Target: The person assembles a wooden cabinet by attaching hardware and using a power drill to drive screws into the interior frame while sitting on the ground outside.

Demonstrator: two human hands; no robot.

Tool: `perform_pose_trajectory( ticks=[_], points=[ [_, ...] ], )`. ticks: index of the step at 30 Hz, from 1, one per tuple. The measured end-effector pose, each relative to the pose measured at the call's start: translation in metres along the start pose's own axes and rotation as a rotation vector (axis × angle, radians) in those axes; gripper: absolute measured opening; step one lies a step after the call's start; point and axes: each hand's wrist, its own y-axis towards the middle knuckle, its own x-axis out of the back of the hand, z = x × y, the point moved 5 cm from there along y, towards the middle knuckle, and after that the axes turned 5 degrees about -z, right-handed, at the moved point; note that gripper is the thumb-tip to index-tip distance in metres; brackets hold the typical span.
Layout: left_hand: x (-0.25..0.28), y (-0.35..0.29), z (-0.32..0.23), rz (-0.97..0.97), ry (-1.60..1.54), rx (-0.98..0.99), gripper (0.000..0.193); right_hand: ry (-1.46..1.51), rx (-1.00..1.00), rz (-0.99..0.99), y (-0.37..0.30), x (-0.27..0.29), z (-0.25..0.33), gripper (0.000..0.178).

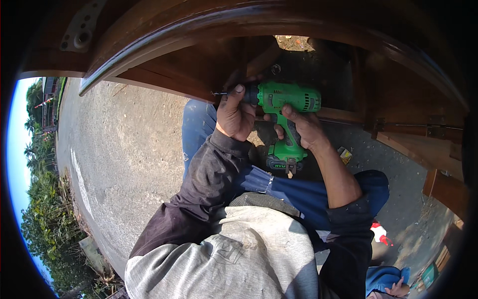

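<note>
A green cordless drill (289, 97) with a black chuck lies sideways in front of me, its thin bit pointing left toward the dark wooden edge. My right hand (306, 130) is wrapped around the drill's grip, above the battery at its base. At the front end, my left hand (236, 114) is closed around the black chuck, thumb up near the bit. Its other fingers are mostly hidden behind the chuck. Whether the bit's tip touches the wood, I cannot tell. Varnished brown wooden furniture (164, 74) arches over and beyond both hands.
A perforated metal plate (82, 36) sits on the wood at upper left; a hinge (435, 125) is at right. On the ground are a small yellow packet (344, 155) and a red-and-white bottle (381, 234). Another person's hand (397, 288) shows at lower right. Pavement (134, 144) stretches left.
</note>
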Motion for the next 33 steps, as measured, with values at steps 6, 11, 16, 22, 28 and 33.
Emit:
perform_pose_trajectory(
  ticks=[6,11,16,22,28,33],
  points=[
    [-0.005,-0.002,-0.003,0.043,-0.01,0.077,0.054,-0.023,0.001,-0.004,0.0,-0.001,0.002,0.062],
    [-0.002,0.0,-0.004,0.016,0.007,0.031,0.052,-0.04,0.016,0.012,0.0,-0.004,0.006,0.063],
    [-0.012,-0.003,-0.008,0.055,-0.084,0.044,0.048,-0.043,0.02,0.014,-0.001,-0.004,0.009,0.057],
    [-0.007,0.002,-0.006,0.02,-0.113,-0.032,0.046,-0.107,0.002,0.017,-0.002,-0.004,0.012,0.052],
    [-0.008,0.001,-0.006,0.06,-0.145,0.051,0.04,-0.102,-0.003,0.022,-0.004,-0.006,0.012,0.049],
    [-0.007,0.003,-0.005,0.045,-0.145,0.014,0.039,-0.113,0.006,0.025,-0.006,-0.007,0.013,0.048]
  ],
)
